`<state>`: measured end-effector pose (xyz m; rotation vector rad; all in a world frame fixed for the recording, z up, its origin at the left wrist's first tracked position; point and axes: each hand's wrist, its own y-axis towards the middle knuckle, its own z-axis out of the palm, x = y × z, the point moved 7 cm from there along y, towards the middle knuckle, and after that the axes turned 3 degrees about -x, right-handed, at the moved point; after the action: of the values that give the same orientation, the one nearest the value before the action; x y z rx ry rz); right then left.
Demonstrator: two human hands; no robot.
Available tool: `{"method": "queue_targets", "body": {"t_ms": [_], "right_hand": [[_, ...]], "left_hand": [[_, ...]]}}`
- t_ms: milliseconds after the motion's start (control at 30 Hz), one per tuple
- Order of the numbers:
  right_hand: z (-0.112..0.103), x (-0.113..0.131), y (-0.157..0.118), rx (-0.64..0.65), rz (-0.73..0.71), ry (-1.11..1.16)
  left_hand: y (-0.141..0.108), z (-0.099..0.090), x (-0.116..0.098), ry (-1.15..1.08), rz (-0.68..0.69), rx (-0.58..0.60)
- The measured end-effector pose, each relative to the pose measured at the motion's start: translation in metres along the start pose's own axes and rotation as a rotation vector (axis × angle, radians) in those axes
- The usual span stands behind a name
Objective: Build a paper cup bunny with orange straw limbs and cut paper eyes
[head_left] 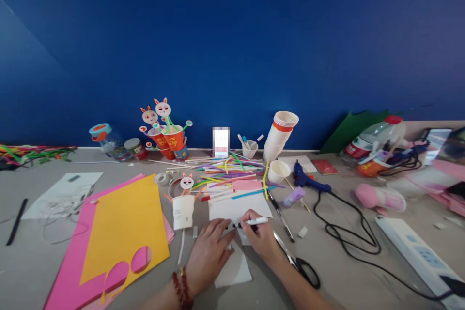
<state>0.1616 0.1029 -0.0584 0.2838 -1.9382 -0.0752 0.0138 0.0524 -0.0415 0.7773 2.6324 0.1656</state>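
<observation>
My right hand [260,237] is closed in a writing grip round a white marker [260,221], its tip down by a small piece with black marks [232,225]. My left hand [209,249] lies flat beside it, fingers stretched out, with the fingertips at that piece. Under and below the hands is a torn white paper [234,273]; a larger white sheet [250,206] lies beyond. To the left, an overturned white paper cup [183,213] bears a rabbit face [187,182] and orange arms. Scissors [308,271] lie by my right forearm, partly hidden.
Yellow cardboard [127,223] with round cut-outs lies on pink sheets at left. Behind the hands are scattered pipe cleaners [232,174], stacked cups [279,135] and red rabbit cups [173,138]. A blue glue gun [308,179], its black cord and a power strip [417,249] occupy the right.
</observation>
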Motion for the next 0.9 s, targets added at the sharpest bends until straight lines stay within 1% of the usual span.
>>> {"method": "queue_targets", "body": {"t_ms": [200,500,733,900], "right_hand": [[0.0007,-0.0015,-0.0001,-0.001,0.004,0.008],[0.0006,-0.0029,-0.0004,-0.006,0.002,0.011],[0.0004,-0.0008,0.0002,-0.014,-0.002,0.000],[-0.0004,-0.0006,0.0005,-0.012,-0.014,-0.007]], "left_hand": [[-0.0002,0.0012,0.0004,-0.009,-0.004,0.018],[-0.0004,0.0003,0.0006,-0.002,-0.007,0.014],[0.0002,0.0011,0.0003,-0.007,-0.015,0.043],[-0.0003,0.0034,0.0013,-0.006,0.000,0.030]]}}
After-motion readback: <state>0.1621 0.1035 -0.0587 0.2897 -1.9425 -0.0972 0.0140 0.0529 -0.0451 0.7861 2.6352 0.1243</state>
